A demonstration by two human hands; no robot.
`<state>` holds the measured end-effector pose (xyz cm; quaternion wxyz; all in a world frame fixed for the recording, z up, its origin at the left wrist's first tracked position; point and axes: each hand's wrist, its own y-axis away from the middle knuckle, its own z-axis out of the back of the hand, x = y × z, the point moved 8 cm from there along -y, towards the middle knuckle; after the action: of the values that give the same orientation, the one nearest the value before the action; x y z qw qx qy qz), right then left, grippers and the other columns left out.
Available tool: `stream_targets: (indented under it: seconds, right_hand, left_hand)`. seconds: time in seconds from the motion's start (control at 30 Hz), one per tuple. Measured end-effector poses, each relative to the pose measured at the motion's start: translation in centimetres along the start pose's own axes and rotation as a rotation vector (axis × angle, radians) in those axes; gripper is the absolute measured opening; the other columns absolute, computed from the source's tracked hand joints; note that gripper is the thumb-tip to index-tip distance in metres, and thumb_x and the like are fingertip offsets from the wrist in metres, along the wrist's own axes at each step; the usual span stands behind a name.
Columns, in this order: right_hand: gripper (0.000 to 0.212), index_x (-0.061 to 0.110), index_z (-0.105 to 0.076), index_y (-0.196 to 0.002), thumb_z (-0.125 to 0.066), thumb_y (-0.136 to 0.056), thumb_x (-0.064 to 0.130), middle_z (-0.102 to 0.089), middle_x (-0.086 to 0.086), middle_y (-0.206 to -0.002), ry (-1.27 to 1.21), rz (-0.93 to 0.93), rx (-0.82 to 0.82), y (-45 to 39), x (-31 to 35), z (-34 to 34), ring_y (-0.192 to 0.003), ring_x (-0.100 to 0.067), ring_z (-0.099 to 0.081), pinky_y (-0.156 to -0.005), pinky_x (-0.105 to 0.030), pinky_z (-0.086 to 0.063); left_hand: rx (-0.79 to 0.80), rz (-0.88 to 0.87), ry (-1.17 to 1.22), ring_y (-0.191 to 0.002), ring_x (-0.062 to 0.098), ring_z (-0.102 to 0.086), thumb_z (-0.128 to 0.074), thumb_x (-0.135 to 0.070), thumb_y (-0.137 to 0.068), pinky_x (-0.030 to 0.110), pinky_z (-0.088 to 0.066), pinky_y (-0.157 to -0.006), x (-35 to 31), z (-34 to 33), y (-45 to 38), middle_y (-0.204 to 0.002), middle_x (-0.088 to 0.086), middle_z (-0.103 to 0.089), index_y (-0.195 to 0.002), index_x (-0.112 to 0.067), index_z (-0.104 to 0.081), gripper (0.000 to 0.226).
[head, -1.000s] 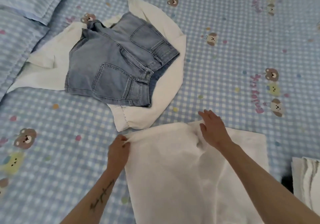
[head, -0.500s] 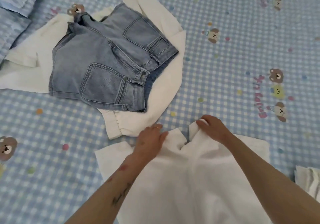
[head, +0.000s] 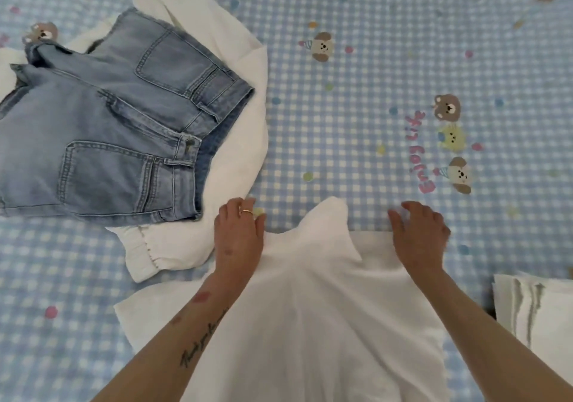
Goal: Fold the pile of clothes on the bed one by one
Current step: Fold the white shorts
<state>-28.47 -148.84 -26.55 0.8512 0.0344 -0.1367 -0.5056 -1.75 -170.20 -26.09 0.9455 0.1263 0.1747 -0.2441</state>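
Fingers [head: 403, 215] of the right hand [head: 418, 237] lie loosely spread, tips on the far edge of the white top [head: 310, 324]; no grip is evident. Fingers of the left hand [head: 238, 237] lie relaxed and flat on the same far edge, a ring [head: 246, 212] on one of them; nothing is pinched. A tattoo runs along the left forearm.

Change from half a second ago: the right hand, then curled round a raised flap of the top, has let go and shifted rightward along the edge; that flap now stands between the two hands. The left hand has moved slightly away from the flap.

The top lies spread on the bed [head: 356, 106], nearest the person. Count, placed relative to the top:
- one pair of denim shorts [head: 108, 128], beyond and to the left;
- one further white garment [head: 235, 141] under the shorts, its gathered cuff just beside the top's left side;
- one folded stack [head: 536, 314] of white cloth, just beside the top at the right edge of view; number of items in it cannot be told.

Hands: two.
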Motion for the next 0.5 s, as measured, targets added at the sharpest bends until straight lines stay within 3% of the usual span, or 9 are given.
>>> stream_targets:
  seconds: [0.07, 0.13, 0.17, 0.23, 0.3, 0.33, 0.4, 0.47, 0.5]
  right_hand:
    - [0.043, 0.01, -0.057, -0.116, -0.058, -0.089, 0.043, -0.061, -0.014, -0.111, 0.099, -0.046, 0.008, 2.2, -3.7, -0.4, -0.106, -0.037, -0.054, -0.09, -0.047, -0.039]
    - [0.039, 0.006, -0.058, -0.108, -0.06, -0.088, 0.039, -0.062, -0.015, -0.102, 0.176, 0.041, 0.082, 3.7, -5.6, -1.8, -0.097, -0.036, -0.055, -0.082, -0.045, -0.041]
    - [0.033, 0.005, -0.058, -0.104, -0.057, -0.091, 0.035, -0.063, -0.016, -0.098, 0.209, 0.09, 0.101, 3.7, -6.3, -2.2, -0.094, -0.037, -0.056, -0.079, -0.045, -0.041]
    - [0.027, 0.002, -0.058, -0.106, -0.053, -0.094, 0.026, -0.061, -0.02, -0.104, 0.19, -0.007, 0.05, 2.3, -8.0, -1.3, -0.097, -0.039, -0.053, -0.081, -0.048, -0.041]
    - [0.035, 0.002, -0.053, -0.121, -0.057, -0.091, 0.02, -0.052, -0.024, -0.124, 0.074, -0.157, -0.048, 2.2, -9.4, 0.7, -0.113, -0.042, -0.046, -0.092, -0.052, -0.037]
    - [0.044, 0.003, -0.048, -0.13, -0.059, -0.09, 0.018, -0.046, -0.024, -0.134, 0.015, -0.12, -0.084, 3.1, -9.0, 1.4, -0.122, -0.041, -0.042, -0.099, -0.051, -0.035]
    - [0.051, 0.006, -0.042, -0.138, -0.057, -0.091, 0.019, -0.042, -0.017, -0.143, -0.067, 0.23, -0.073, 8.3, -6.1, 1.7, -0.129, -0.031, -0.04, -0.106, -0.043, -0.035]
    - [0.047, 0.012, -0.042, -0.139, -0.05, -0.095, 0.026, -0.041, -0.008, -0.146, -0.119, 0.66, 0.115, 18.0, -4.3, 0.3, -0.13, -0.021, -0.043, -0.105, -0.037, -0.041]
    - [0.049, 0.015, -0.042, -0.14, -0.049, -0.096, 0.033, -0.039, -0.005, -0.148, -0.117, 0.822, 0.239, 22.9, -4.8, -0.4, -0.132, -0.018, -0.041, -0.103, -0.036, -0.042]
  left_hand:
    - [-0.026, -0.27, -0.014, -0.102, 0.034, -0.058, -0.052, -0.028, -0.092, 0.044, -0.043, -0.092, -3.1, -0.4, 1.1, -0.11, 0.014, -0.063, -0.112, -0.004, -0.062, 0.032]
    - [0.156, -0.431, -0.124, -0.098, 0.028, -0.061, -0.042, -0.042, -0.092, 0.041, -0.041, -0.096, -4.8, -2.9, 2.3, -0.104, 0.007, -0.067, -0.113, -0.009, -0.062, 0.044]
    - [0.249, -0.447, -0.216, -0.099, 0.025, -0.059, -0.039, -0.044, -0.093, 0.04, -0.037, -0.1, -5.0, -4.1, 2.5, -0.105, 0.003, -0.066, -0.115, -0.013, -0.061, 0.044]
    - [0.321, -0.313, -0.292, -0.11, 0.026, -0.052, -0.042, -0.033, -0.096, 0.036, -0.027, -0.104, -4.1, -5.1, 1.9, -0.118, 0.003, -0.061, -0.124, -0.015, -0.056, 0.035]
    - [0.23, -0.231, -0.215, -0.114, 0.035, -0.05, -0.052, -0.015, -0.092, 0.043, -0.033, -0.102, -4.6, -3.9, 3.2, -0.124, 0.016, -0.056, -0.129, -0.005, -0.053, 0.038]
    - [0.138, -0.287, -0.142, -0.115, 0.039, -0.052, -0.054, -0.011, -0.089, 0.046, -0.038, -0.1, -5.1, -3.2, 5.3, -0.123, 0.02, -0.056, -0.128, -0.001, -0.054, 0.04]
    - [0.062, -0.476, 0.009, -0.119, 0.034, -0.05, -0.05, -0.023, -0.091, 0.041, -0.038, -0.102, -6.0, -2.1, 13.4, -0.127, 0.018, -0.055, -0.126, -0.004, -0.055, 0.04]
    - [0.181, -0.629, -0.013, -0.128, 0.026, -0.042, -0.037, -0.038, -0.096, 0.032, -0.03, -0.106, -5.4, -3.0, 23.5, -0.138, 0.011, -0.046, -0.126, -0.01, -0.05, 0.043]
    - [0.256, -0.667, -0.065, -0.132, 0.023, -0.038, -0.03, -0.036, -0.098, 0.03, -0.028, -0.106, -4.4, -3.5, 27.8, -0.142, 0.009, -0.042, -0.126, -0.012, -0.048, 0.041]
